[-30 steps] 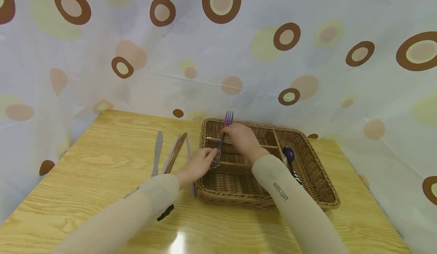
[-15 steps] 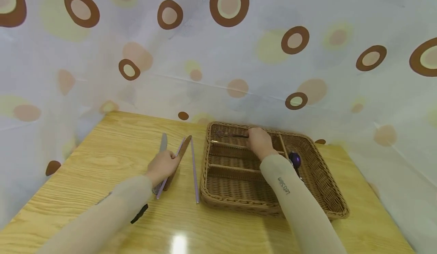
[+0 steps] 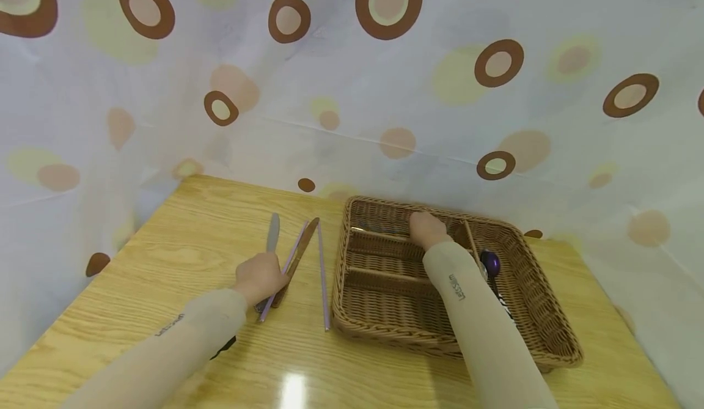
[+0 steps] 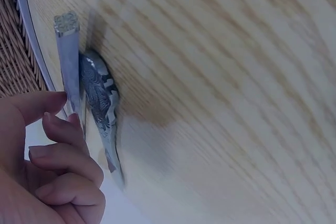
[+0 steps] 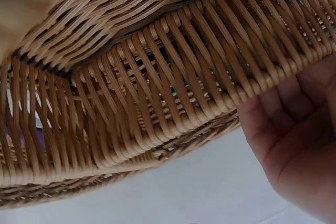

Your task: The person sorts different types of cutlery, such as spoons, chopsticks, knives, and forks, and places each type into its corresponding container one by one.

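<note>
My left hand (image 3: 260,277) pinches the handle of a thin lilac knife (image 4: 68,51), its sparkling end upright in the left wrist view. Beside it lies a grey knife (image 3: 273,232) with an ornate dark handle (image 4: 98,90). A brown knife (image 3: 305,244) lies close by, partly covered by my left hand. My right hand (image 3: 425,230) reaches into the back compartment of the wicker basket (image 3: 401,335), with a dark bluish fork (image 3: 382,228) running left from it. In the right wrist view the wicker hides my right fingertips (image 5: 278,114).
Another thin lilac piece (image 3: 323,274) lies along the basket's left side. A purple spoon (image 3: 491,263) rests in the right compartment. Thin dividers (image 3: 385,274) split the basket's left part. A patterned cloth (image 3: 330,60) hangs behind the wooden table (image 3: 181,256).
The right hand has brought the fork from upright between both hands down into the back compartment. The left hand has left the fork, gone left to the knives and taken hold of one.
</note>
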### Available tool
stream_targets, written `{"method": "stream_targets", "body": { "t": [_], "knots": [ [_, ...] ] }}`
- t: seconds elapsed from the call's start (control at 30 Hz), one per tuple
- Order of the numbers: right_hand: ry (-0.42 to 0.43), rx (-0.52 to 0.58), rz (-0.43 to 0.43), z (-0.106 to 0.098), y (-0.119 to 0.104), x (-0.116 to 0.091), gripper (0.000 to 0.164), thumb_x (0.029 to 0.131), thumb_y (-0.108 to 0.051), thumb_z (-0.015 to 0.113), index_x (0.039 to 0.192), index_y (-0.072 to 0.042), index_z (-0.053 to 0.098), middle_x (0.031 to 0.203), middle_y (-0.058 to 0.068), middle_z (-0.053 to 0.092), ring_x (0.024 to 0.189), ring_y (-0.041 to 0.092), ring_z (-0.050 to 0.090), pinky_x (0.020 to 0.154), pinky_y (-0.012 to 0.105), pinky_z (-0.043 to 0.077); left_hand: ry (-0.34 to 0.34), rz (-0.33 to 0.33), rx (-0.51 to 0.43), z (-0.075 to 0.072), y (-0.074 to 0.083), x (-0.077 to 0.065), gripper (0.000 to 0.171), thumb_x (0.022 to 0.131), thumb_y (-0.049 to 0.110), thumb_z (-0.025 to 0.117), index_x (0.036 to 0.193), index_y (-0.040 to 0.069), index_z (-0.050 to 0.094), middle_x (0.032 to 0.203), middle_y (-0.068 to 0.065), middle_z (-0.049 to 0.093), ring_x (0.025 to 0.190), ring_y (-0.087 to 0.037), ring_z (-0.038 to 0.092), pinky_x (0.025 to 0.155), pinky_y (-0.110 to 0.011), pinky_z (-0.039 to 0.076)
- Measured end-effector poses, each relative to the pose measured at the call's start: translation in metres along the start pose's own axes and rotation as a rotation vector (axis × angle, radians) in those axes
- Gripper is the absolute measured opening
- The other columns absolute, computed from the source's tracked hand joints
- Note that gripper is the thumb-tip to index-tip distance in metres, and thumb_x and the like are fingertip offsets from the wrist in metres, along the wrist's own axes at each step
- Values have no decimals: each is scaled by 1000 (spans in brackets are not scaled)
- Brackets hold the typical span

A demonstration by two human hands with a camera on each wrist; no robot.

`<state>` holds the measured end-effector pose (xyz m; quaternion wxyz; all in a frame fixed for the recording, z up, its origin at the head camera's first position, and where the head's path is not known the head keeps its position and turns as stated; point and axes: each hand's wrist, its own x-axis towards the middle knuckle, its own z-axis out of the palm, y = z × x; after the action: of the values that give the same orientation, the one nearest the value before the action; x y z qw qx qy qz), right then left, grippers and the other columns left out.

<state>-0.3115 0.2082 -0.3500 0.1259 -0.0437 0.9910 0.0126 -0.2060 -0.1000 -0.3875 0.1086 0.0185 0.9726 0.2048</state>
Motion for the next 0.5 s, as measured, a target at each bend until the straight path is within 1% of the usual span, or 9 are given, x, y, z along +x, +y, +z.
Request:
{"method": "stream_targets", "body": {
  "t": [0.13,0.2,0.27,0.33,0.43,0.5],
  "knots": [
    [-39,37,11,-2,1,1,20,96,-3,44,101,3,63,101,23,64,68,20,56,55,33,40,-8,3,12,2,-3,0,33,88,27,60,61,7,58,53,-1,55,43,-11,51,40,-22,37],
    [-35,48,11,-2,0,0,20,97,-3,44,100,3,63,106,25,63,66,20,55,54,32,40,-12,4,15,3,-4,1,33,88,26,60,61,8,57,53,-1,55,44,-11,50,40,-22,37],
    [-24,48,5,-3,0,-2,20,96,-3,44,97,2,63,104,24,63,65,19,55,53,31,40,-17,3,16,3,-3,1,32,88,25,59,61,7,57,53,-1,54,44,-11,50,41,-22,36],
    [-9,45,4,-2,0,-4,20,96,-3,45,95,1,64,99,22,65,64,19,55,53,31,40,-28,-1,13,2,-2,1,31,89,24,59,62,7,56,54,-1,54,45,-11,49,42,-22,36],
    [-1,36,6,-1,1,-7,16,94,-7,51,89,-1,65,81,15,66,62,18,56,53,31,42,-43,-4,10,1,-1,1,30,89,23,58,64,7,56,56,-1,52,47,-11,49,43,-22,36],
    [6,35,15,-1,1,-8,16,93,-11,56,84,-2,66,74,11,65,59,17,55,52,31,43,-51,0,-1,0,-1,0,28,89,22,57,66,7,57,57,-1,51,48,-11,48,44,-22,36]
  ]
}}
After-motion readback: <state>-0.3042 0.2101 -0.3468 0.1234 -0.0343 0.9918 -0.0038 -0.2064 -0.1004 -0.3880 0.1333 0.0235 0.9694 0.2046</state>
